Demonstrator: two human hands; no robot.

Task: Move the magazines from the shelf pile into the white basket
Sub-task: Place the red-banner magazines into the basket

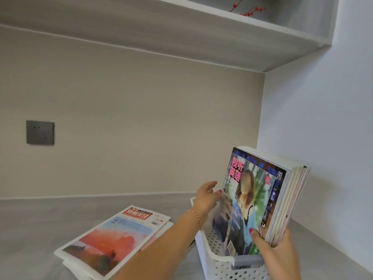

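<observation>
From my remote station I note glossy paper covers on the upright magazines (254, 201) – white perforated plastic for the basket (222, 265), with a grey handle (247, 260) – over a matt, smooth grey shelf surface (40, 229).
</observation>
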